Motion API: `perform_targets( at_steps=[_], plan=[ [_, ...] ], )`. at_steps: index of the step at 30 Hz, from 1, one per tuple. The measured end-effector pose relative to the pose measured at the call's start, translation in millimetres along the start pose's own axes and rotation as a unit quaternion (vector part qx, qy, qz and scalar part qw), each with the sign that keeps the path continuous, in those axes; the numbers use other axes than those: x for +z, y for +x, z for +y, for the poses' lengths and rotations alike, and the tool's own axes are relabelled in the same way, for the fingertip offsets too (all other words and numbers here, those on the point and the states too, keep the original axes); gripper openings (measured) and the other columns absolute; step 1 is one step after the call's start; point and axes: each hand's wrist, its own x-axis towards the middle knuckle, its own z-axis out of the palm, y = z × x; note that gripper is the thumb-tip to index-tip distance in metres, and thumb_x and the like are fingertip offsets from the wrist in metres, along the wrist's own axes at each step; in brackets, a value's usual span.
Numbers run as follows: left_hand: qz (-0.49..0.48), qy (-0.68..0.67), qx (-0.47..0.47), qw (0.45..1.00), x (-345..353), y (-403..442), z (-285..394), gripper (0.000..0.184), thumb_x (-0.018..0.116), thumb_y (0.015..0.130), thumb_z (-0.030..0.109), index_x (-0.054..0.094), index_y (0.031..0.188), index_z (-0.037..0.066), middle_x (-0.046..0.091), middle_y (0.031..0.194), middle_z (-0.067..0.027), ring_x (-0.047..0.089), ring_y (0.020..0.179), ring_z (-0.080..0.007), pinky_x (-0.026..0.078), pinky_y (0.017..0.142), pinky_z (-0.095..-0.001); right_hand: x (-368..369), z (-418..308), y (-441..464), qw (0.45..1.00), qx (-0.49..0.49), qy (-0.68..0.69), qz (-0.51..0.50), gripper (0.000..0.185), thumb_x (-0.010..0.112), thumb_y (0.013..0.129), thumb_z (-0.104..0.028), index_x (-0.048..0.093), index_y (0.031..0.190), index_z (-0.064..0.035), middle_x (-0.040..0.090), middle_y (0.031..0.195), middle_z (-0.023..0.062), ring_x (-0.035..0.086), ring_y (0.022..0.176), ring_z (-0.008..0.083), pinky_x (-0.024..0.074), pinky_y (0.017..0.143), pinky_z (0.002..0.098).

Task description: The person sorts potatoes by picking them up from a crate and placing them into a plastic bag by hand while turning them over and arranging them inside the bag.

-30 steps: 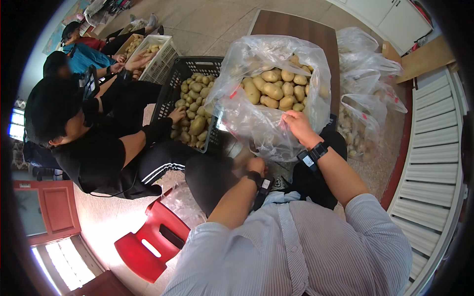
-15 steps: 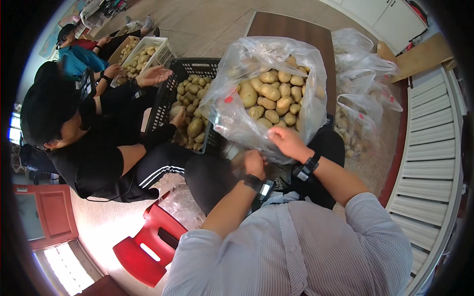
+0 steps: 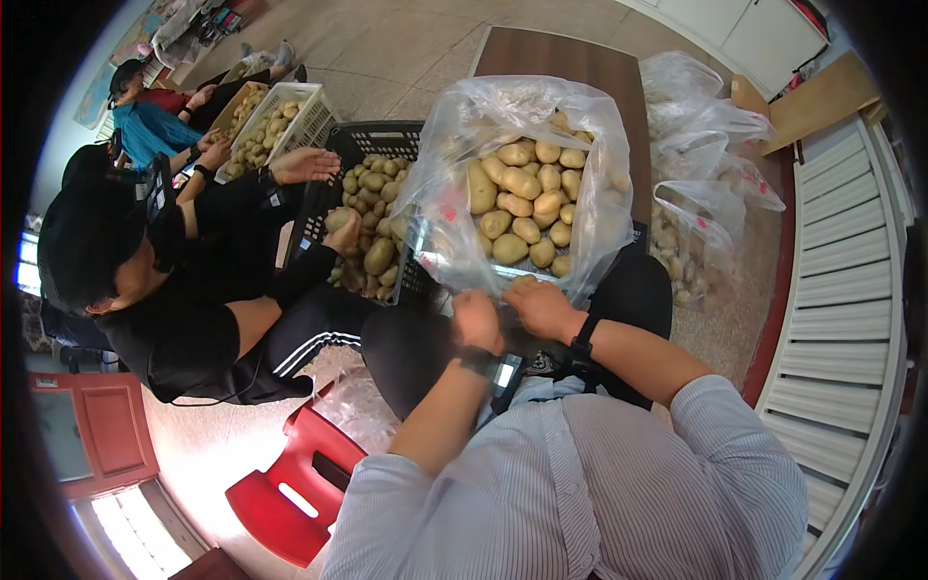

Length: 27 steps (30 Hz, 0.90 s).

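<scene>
Head view: both hands are at the near side of the plastic bag (image 3: 435,198), the bag lying straight ahead of them, its mouth gaping upward.
Bag's place: by the near end of the brown table (image 3: 561,60); what bears its underside is hidden.
Potatoes in the bag: the heap (image 3: 518,184) sits beyond the near rim, farther from the body than either hand.
Long axes: mixed; the large potato (image 3: 481,188) at the heap's left points away from the body, while several others slant.
Nearer hand: the right hand (image 3: 543,311), with the closest potato (image 3: 509,249) just past its fingertips, across the bag's near edge.
Right hand: palm down, fingers bent and touching the plastic at the rim; whether they pinch it firmly I can't make out.
Left hand: the left hand (image 3: 476,321) is blurred, fingers curled, by the bag's near-left corner; its fingertips are unclear, so I can't say if it grasps the film.
Between the hands: a narrow gap, the two almost side by side.
Left of the bag: the black crate (image 3: 387,143) of potatoes, where a co-worker's hand (image 3: 345,237) holds one.
Right of the table: filled plastic bags (image 3: 691,246) on the floor.
</scene>
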Motion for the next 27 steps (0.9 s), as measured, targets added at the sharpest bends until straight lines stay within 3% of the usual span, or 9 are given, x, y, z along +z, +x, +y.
perform_targets(
  at_steps=[1,8,11,13,15,17,20,24,27],
  plan=[
    [0.028,-0.132,-0.063,0.989,1,1,6,0.01,0.06,0.084,0.015,0.057,0.089,0.006,0.059,0.085,-0.0056,0.059,0.071,-0.0187,0.049,0.061,-0.0309,-1,-1,0,1.0,-0.004,-0.004,0.008,0.033,0.058,0.08,-0.013,0.062,0.112,-0.0058,0.066,0.096,0.0123,0.063,0.095,0.0331,0.0501,0.079,0.0441],
    [-0.09,-0.145,-0.09,0.981,-3,65,-30,0.012,0.057,0.086,0.016,0.056,0.092,0.006,0.055,0.08,-0.0053,0.056,0.068,-0.0185,0.048,0.059,-0.0322,-2,-3,0,1.0,-0.003,0.014,0.012,0.027,0.057,0.079,-0.012,0.061,0.105,-0.0057,0.065,0.093,0.0125,0.063,0.092,0.0353,0.0501,0.075,0.0461],
    [-0.176,0.168,0.117,0.963,-19,85,-93,0.018,0.063,0.084,0.015,0.058,0.098,0.005,0.062,0.086,-0.0096,0.062,0.075,-0.0238,0.052,0.066,-0.0365,-9,-8,-2,0.998,0.043,0.017,-0.031,0.029,0.057,0.079,-0.009,0.059,0.107,-0.0047,0.063,0.099,0.0145,0.063,0.091,0.0381,0.0504,0.073,0.0488],
    [-0.168,0.503,0.292,0.796,-2,25,-45,0.025,0.066,0.076,0.0,0.056,0.099,-0.002,0.065,0.091,-0.0199,0.065,0.083,-0.0335,0.053,0.072,-0.0426,-2,-8,-5,0.99,0.097,0.096,0.038,0.026,0.065,0.079,-0.014,0.06,0.103,-0.0061,0.059,0.11,0.0158,0.065,0.089,0.0388,0.0526,0.076,0.0478],
    [-0.165,0.482,0.252,0.823,14,20,-44,0.021,0.066,0.082,0.011,0.059,0.1,0.001,0.066,0.088,-0.0141,0.066,0.08,-0.0291,0.054,0.066,-0.04,1,-5,-4,0.985,0.119,0.105,0.065,0.029,0.066,0.079,-0.015,0.058,0.106,-0.006,0.058,0.112,0.0164,0.064,0.091,0.0396,0.0523,0.077,0.0481],
    [-0.176,0.16,0.005,0.971,30,20,-31,0.023,0.064,0.087,0.022,0.06,0.1,0.004,0.066,0.09,-0.0105,0.066,0.081,-0.0253,0.054,0.063,-0.0374,5,1,-4,0.979,0.142,0.114,0.094,0.032,0.067,0.079,-0.015,0.056,0.108,-0.006,0.056,0.115,0.0171,0.063,0.093,0.0404,0.0519,0.078,0.0483],
    [-0.142,-0.104,-0.243,0.954,41,29,-27,0.028,0.056,0.093,0.035,0.062,0.101,0.009,0.064,0.098,-0.007,0.066,0.084,-0.0203,0.054,0.06,-0.0336,13,16,1,0.974,0.173,0.115,0.094,0.036,0.067,0.079,-0.014,0.054,0.112,-0.006,0.057,0.114,0.0177,0.061,0.099,0.041,0.051,0.081,0.0488],
    [-0.111,-0.125,-0.228,0.959,46,40,-49,0.021,0.053,0.094,0.025,0.062,0.101,0.008,0.064,0.098,-0.01,0.066,0.083,-0.0221,0.054,0.06,-0.0348,21,27,6,0.966,0.21,0.127,0.082,0.035,0.055,0.084,-0.007,0.059,0.118,-0.0044,0.059,0.114,0.0205,0.059,0.103,0.0414,0.0501,0.085,0.0469],
    [-0.185,0.084,0.017,0.979,38,51,-81,0.018,0.048,0.094,0.015,0.062,0.101,0.008,0.064,0.099,-0.0112,0.065,0.084,-0.0233,0.055,0.061,-0.0361,24,30,6,0.964,0.213,0.135,0.08,0.036,0.054,0.085,-0.009,0.06,0.12,-0.0054,0.06,0.113,0.0213,0.059,0.104,0.0419,0.0493,0.087,0.0473]
  ],
)
